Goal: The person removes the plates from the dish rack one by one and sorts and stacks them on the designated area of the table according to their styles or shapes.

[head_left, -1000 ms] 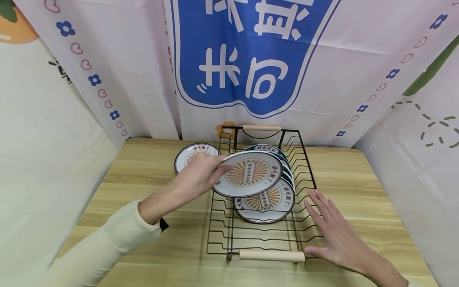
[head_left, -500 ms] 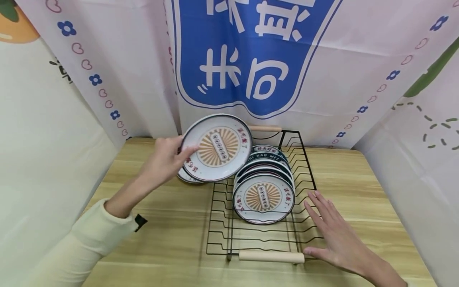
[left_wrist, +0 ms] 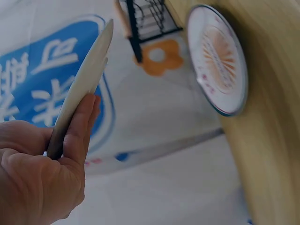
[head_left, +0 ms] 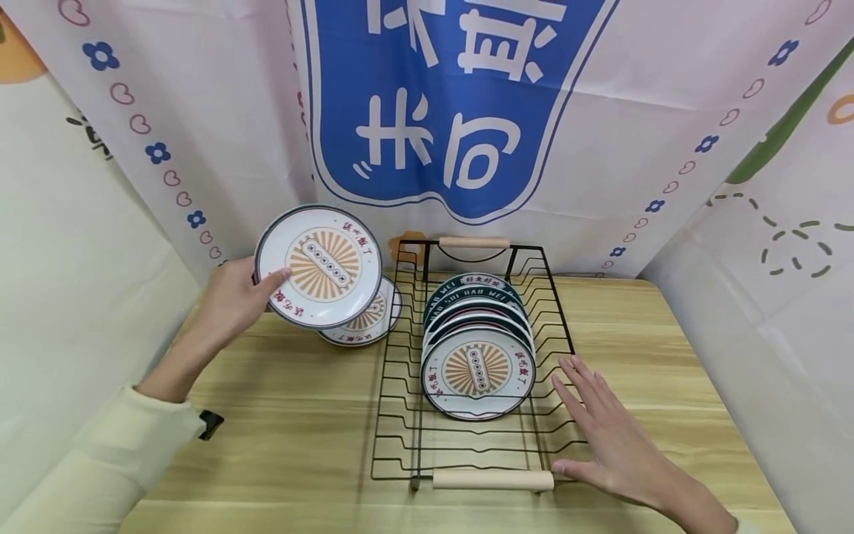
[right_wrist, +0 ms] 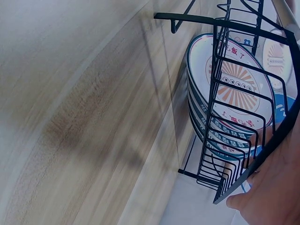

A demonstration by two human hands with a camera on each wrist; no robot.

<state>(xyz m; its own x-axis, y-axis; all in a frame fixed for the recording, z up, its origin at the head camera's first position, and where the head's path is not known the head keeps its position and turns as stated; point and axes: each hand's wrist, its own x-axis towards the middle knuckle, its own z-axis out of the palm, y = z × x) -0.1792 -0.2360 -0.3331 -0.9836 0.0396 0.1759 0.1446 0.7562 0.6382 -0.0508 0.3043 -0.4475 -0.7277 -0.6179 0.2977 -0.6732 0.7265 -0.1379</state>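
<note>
Left of the wire rack (head_left: 494, 479), the left hand (head_left: 230, 298) pinched a raised plate (head_left: 325, 263), thumb over its face, fingers behind, while the right hand (head_left: 617, 430) lay fingers-extended beside the rack.

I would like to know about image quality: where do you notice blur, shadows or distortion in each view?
Head: light fairly even, print on the held plate fairly crisp; left wrist: the loose plate on the table looks soft, its lettering unreadable; right wrist: thin, soft shadows lie across the table, and the rack looks curved, perhaps lens distortion.
</note>
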